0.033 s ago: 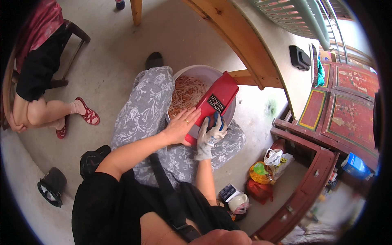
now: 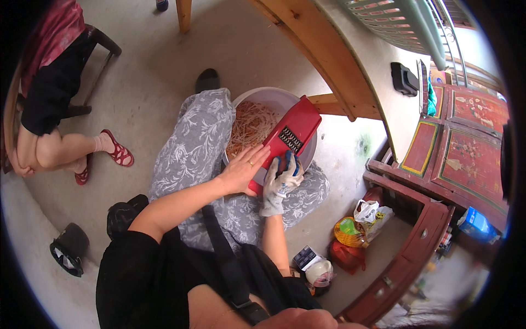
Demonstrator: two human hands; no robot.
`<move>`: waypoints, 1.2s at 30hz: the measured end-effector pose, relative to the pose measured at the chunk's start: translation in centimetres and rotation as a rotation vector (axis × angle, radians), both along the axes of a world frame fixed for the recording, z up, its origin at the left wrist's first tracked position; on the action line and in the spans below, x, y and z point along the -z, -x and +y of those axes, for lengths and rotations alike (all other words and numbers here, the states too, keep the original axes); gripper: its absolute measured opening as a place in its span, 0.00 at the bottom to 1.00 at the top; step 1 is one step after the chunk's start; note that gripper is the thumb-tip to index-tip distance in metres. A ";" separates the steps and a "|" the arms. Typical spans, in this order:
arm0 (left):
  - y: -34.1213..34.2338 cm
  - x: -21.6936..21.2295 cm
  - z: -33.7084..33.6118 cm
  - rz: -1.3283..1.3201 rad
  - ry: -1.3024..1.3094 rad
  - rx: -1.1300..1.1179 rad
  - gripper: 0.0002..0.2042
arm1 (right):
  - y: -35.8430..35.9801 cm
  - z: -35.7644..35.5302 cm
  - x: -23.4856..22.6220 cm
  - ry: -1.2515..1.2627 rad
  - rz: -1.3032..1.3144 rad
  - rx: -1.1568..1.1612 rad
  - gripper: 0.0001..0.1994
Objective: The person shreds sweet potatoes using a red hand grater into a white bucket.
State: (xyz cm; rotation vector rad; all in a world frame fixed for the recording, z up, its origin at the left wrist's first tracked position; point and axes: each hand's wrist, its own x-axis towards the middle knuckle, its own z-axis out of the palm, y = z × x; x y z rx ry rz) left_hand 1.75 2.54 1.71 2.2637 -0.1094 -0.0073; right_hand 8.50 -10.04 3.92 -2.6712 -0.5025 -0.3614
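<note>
A red grater point(image 2: 304, 119) with a metal blade section leans at a slant across a pale basin point(image 2: 279, 97). Thin pale and orange shreds point(image 2: 253, 125) lie in that basin. My left hand point(image 2: 241, 171), bare with a ring, grips the grater's lower part, fingers across its top and thumb by the near end. My right hand point(image 2: 282, 183) wears a grey-white work glove with blue on the fingers. Its fingers are curled down against the grater just below the blades; whatever they hold is hidden. Grey leaf-patterned cloth point(image 2: 189, 145) covers my legs around the basin.
A wooden table point(image 2: 307, 41) stands beyond the basin, one leg close to the grater. To the left sits another person point(image 2: 49, 104) on a chair. An oil bottle point(image 2: 350, 232) and bags are on the floor at right, beside a red drawer point(image 2: 408, 257) and painted cabinet point(image 2: 471, 151).
</note>
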 end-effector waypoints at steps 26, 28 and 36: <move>-0.7 0.1 0.6 0.029 0.073 -0.035 0.63 | -13.6 4.3 2.8 0.135 -0.045 0.177 0.16; -0.9 -0.8 0.6 0.033 0.082 -0.016 0.63 | -15.1 3.8 2.1 0.141 -0.028 0.213 0.15; -0.2 0.0 0.4 0.047 0.103 -0.032 0.63 | -4.1 1.0 1.9 0.048 -0.015 -0.004 0.18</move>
